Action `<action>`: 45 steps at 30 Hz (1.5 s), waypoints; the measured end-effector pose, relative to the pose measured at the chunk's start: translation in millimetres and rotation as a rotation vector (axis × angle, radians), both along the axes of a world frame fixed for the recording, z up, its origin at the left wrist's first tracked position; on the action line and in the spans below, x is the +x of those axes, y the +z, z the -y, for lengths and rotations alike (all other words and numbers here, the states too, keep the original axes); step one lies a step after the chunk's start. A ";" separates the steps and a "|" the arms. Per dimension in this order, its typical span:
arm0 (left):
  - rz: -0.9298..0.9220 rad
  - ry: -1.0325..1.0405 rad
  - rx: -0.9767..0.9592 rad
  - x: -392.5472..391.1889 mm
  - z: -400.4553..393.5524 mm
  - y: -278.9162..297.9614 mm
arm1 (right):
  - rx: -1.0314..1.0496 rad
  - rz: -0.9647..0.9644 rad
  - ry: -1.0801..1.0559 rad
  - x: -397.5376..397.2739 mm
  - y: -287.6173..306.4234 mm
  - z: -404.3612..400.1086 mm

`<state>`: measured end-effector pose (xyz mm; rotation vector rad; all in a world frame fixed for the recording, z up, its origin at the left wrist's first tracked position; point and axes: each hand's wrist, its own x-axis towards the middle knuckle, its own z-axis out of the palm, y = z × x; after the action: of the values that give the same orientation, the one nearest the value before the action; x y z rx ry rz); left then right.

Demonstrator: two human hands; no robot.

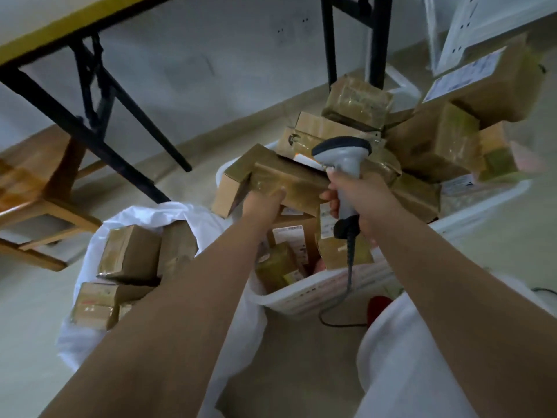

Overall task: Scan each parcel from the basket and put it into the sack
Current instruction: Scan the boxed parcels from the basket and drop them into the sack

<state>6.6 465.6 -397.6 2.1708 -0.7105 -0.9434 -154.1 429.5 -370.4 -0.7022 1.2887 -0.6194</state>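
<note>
The left hand (pixel 265 203) reaches into the heap from below, fingers curled up around the near edge of a long taped cardboard parcel (pixel 289 179) and gripping it; the parcel lies tilted at the top of the pile, just left of centre. At about 3 o'clock from it the right hand (pixel 358 203) is wrapped tight around the handle of a grey barcode scanner (pixel 343 152), thumb and fingers closed on the grip, the scanner's dark-capped head pointing away over the held parcel. A coiled cable (pixel 349 267) drops from the butt of the scanner past the basket's near rim and curls onto the floor.

The parcel sits above a white plastic basket (pixel 316 294) — slotted wall, heaped with brown boxes, several bearing white labels. More boxes (pixel 437 140) are stacked beyond it toward 1 o'clock, some wrapped in glossy tape.

At 8 o'clock from the left hand stands an open white sack (pixel 90 267), its mouth folded wide, with taped cardboard boxes (pixel 129 251) already lying inside, touching one another. The left forearm crosses over the sack's right edge.

Toward 11 o'clock a desk (pixel 60 22) with a yellow edge and black folding legs stands over the pale floor — beside it, at 9 o'clock, part of a wooden chair (pixel 39 188). A white garment (pixel 401 357) shows at 5 o'clock.
</note>
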 end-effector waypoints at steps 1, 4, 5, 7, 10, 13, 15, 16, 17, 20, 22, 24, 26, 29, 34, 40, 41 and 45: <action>-0.050 0.058 -0.010 1.0 9.0 -5.5 | 0.009 0.013 0.002 4.5 -7.5 6.3; -0.180 0.239 -0.007 3.9 35.2 -17.6 | -0.016 0.054 0.002 14.4 -19.8 21.8; -0.196 0.297 0.009 5.0 44.2 -20.4 | -0.018 0.061 -0.002 16.0 -22.2 25.4; -0.196 0.377 0.032 6.8 59.2 -24.5 | 0.018 0.085 -0.018 18.0 -25.4 31.3; -0.217 0.440 0.040 11.2 79.5 -35.8 | 0.062 0.101 -0.045 15.8 -27.0 39.3; -0.235 0.462 0.054 12.5 88.8 -43.7 | 0.039 0.099 -0.088 8.0 -25.4 40.9; -0.231 0.452 0.063 9.0 87.0 -42.7 | 0.053 0.109 -0.089 6.4 -25.3 41.6; -0.224 0.449 0.059 9.3 85.0 -44.2 | 0.065 0.108 -0.090 7.2 -27.2 43.5; -0.210 0.443 0.046 9.4 80.9 -45.7 | 0.072 0.096 -0.080 7.7 -27.9 44.3; -0.235 0.484 -0.040 4.8 58.4 -36.6 | 0.031 0.051 -0.080 3.6 -30.2 44.2; -0.222 0.484 -0.104 2.2 37.4 -18.2 | 0.001 0.038 -0.097 -0.7 -27.7 38.8; -0.158 0.479 -0.131 6.3 20.1 0.5 | -0.001 0.055 -0.107 -3.0 -27.4 31.4; -0.116 0.478 -0.228 16.8 6.8 15.6 | 0.000 0.083 -0.126 -4.5 -26.0 20.9; -0.076 0.469 -0.428 26.0 -17.5 47.5 | -0.045 0.083 -0.166 -10.5 -21.1 0.9; 0.184 0.302 -0.613 38.1 -69.5 89.5 | -0.197 0.085 -0.194 -16.8 1.2 -32.5; 0.518 -0.313 -0.758 58.0 -141.9 90.2 | -0.212 0.131 -0.110 4.5 37.6 -60.2; 0.616 -0.416 -0.698 61.5 -153.1 84.2 | -0.222 0.128 -0.094 9.7 41.4 -65.3; 0.733 -0.532 -0.413 70.1 -203.1 47.6 | -0.153 0.067 0.039 30.6 35.2 -85.5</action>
<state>76.8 668.8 -350.0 1.9473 -1.7213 -0.1489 -123.6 515.0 -335.2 -0.8243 1.1718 -0.7093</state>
